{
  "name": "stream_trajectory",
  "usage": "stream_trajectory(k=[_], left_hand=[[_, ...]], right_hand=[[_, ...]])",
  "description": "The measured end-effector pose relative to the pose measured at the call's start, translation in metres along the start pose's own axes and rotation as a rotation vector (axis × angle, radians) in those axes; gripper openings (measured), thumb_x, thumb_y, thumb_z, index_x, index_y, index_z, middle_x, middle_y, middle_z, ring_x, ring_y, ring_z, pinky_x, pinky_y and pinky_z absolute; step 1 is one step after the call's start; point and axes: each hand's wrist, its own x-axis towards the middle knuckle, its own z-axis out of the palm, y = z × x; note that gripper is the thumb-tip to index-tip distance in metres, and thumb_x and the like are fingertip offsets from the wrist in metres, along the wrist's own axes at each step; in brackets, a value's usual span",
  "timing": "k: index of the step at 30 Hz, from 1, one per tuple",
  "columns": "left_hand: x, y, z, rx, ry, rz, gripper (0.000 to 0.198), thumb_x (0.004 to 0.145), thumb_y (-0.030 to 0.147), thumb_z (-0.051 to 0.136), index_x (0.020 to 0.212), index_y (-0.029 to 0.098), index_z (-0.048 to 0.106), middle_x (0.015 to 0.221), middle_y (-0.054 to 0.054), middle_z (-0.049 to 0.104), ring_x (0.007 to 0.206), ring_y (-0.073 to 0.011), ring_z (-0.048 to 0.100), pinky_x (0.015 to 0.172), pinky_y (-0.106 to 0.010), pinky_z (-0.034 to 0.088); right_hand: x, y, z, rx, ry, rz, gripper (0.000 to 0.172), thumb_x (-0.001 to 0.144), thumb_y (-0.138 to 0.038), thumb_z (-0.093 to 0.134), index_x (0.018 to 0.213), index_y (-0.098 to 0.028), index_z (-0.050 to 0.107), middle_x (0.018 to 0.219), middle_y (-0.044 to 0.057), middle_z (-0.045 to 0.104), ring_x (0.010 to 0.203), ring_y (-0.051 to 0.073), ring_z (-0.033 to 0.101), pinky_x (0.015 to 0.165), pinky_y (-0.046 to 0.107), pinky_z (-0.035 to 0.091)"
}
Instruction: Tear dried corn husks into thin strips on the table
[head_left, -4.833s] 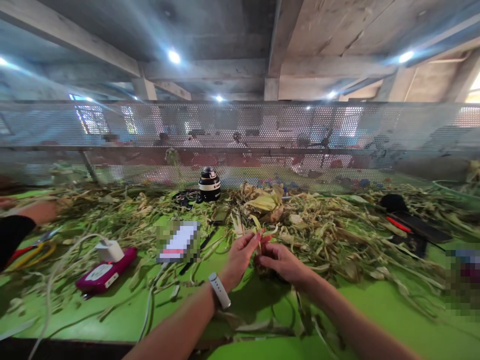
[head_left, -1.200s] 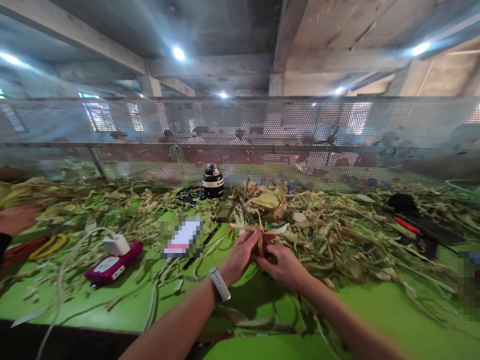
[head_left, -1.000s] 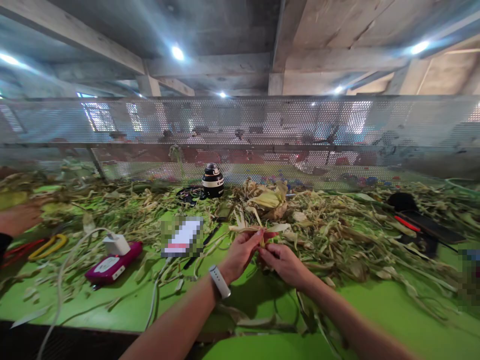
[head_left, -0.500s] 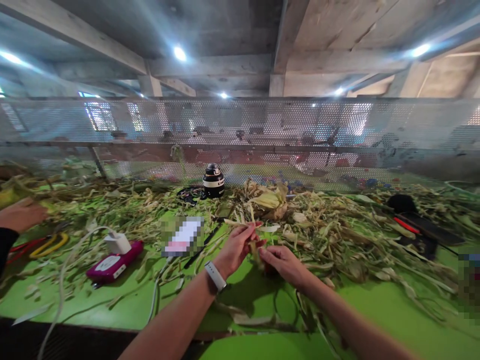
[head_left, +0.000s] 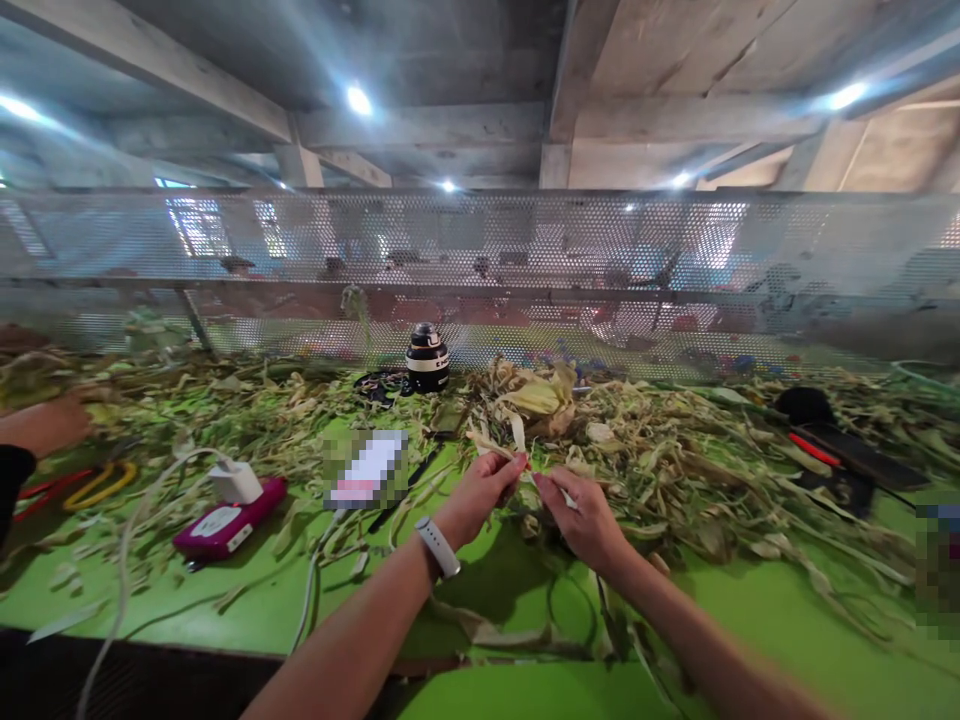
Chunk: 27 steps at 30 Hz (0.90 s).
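Fingertips pinched, my left hand (head_left: 480,492) grips a pale corn husk strip (head_left: 518,432) whose free end sticks up above the fingers. A white watch (head_left: 438,547) is on that wrist. Close beside it, my right hand (head_left: 585,515) is closed at the fingertips on the same thin pale piece between the hands. Both hands are above the green table (head_left: 517,575). Just beyond them lies a bundle of yellowish dry husks (head_left: 541,397).
Loose husks (head_left: 690,470) cover much of the table. A phone (head_left: 367,468) and a magenta power strip (head_left: 229,520) with a white charger (head_left: 235,482) lie left. A black jar (head_left: 427,360) stands behind. At far left is another person's hand (head_left: 56,425).
My hands have risen slightly and my right hand has turned, its fingers now further from my left. The blurred piece hanging between them no longer shows. The other person's hand has shifted slightly.
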Motion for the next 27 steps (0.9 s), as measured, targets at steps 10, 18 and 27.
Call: stream_trajectory(k=[10, 18, 27], left_hand=[[-0.01, -0.003, 0.0, 0.026, -0.289, -0.075, 0.043, 0.066, 0.055, 0.063, 0.073, 0.014, 0.051, 0.049, 0.009, 0.03, 0.045, -0.0042, 0.021, 0.045, -0.023, 0.011], [-0.008, -0.007, 0.001, 0.157, -0.292, -0.057, 0.044, 0.07, 0.057, 0.058, 0.073, 0.013, 0.053, 0.052, 0.008, 0.029, 0.047, -0.0047, 0.02, 0.046, -0.025, 0.009], [-0.014, -0.006, 0.006, 0.154, -0.429, -0.074, 0.044, 0.07, 0.055, 0.059, 0.077, 0.012, 0.058, 0.052, 0.007, 0.034, 0.048, -0.0057, 0.025, 0.046, -0.025, 0.012]], right_hand=[[0.007, 0.008, -0.015, 0.434, 0.015, 0.322, 0.052, 0.084, -0.057, 0.035, 0.069, -0.016, 0.064, 0.068, 0.004, 0.06, 0.07, 0.017, 0.055, 0.069, 0.028, 0.042], [0.007, 0.005, -0.008, 0.42, 0.141, 0.228, 0.031, 0.074, -0.047, 0.059, 0.072, -0.017, 0.068, 0.072, 0.004, 0.062, 0.072, 0.018, 0.055, 0.069, 0.028, 0.041], [0.007, 0.003, -0.011, 0.601, -0.102, 0.439, 0.037, 0.071, -0.052, 0.061, 0.07, -0.016, 0.064, 0.058, -0.002, 0.055, 0.051, 0.01, 0.046, 0.048, 0.021, 0.035]])
